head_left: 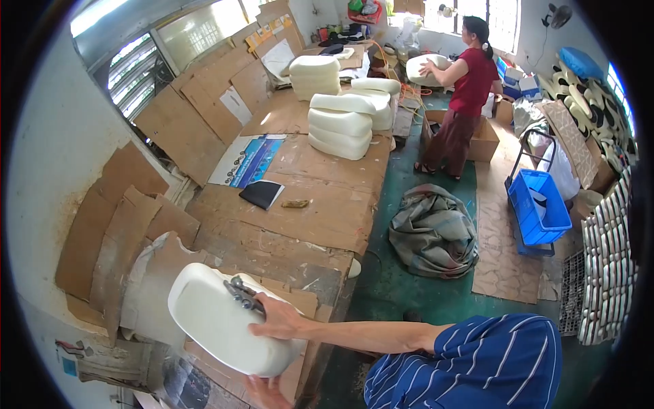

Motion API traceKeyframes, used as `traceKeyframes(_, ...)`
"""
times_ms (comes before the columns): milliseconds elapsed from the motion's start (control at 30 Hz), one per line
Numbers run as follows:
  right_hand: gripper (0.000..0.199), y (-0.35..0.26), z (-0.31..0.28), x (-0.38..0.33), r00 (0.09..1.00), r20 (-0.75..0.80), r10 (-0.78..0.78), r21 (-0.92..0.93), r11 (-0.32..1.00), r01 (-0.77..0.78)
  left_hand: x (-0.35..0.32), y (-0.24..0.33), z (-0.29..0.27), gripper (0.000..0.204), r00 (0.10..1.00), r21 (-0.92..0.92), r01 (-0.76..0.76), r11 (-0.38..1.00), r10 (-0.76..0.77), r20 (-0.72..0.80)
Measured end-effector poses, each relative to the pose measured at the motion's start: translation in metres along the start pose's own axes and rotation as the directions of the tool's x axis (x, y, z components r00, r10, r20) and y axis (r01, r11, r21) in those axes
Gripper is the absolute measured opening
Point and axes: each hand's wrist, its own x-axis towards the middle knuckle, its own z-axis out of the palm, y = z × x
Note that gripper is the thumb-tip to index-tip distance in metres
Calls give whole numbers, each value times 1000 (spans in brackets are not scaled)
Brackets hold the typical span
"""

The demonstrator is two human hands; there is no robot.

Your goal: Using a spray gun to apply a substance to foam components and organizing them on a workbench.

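My right hand is closed round a dark grey metal hand tool with knobs on its front; it looks like a spray gun. The tool lies across the top of a cream foam cushion, rounded and oblong, and my thumb is against the cushion. From the lower edge my left hand reaches up and grips the cushion's near end. The picture cuts off part of that hand. Tilted over the cardboard-covered table, the cushion hides some of the surface beneath it.
Stacked cream cushions stand farther along the table, with a black folded sheet nearer. A co-worker in red holds another cushion. Bundled grey cloth lies on the green floor, left of a blue crate on a trolley.
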Motion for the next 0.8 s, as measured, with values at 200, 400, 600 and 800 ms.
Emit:
traceKeyframes(200, 77, 1, -5, -14, 998, -61, -28, 18, 999, 30, -18, -60, 19, 52, 999, -339, -33, 940, 29, -16)
traceKeyframes(400, 55, -14, -34, -47, 979, -160, -128, -79, 990, 116, -7, -66, 16, 57, 995, -352, -59, 934, 27, -95)
traceKeyframes(600, 34, -27, -118, -133, 938, -194, -289, 59, 950, 305, -5, -58, 13, 60, 985, -370, -69, 926, 6, -170)
traceKeyframes(800, 42, -53, -186, -172, 774, -165, -611, -189, 790, 583, -7, -58, 8, 68, 988, -350, -25, 936, -29, -149)
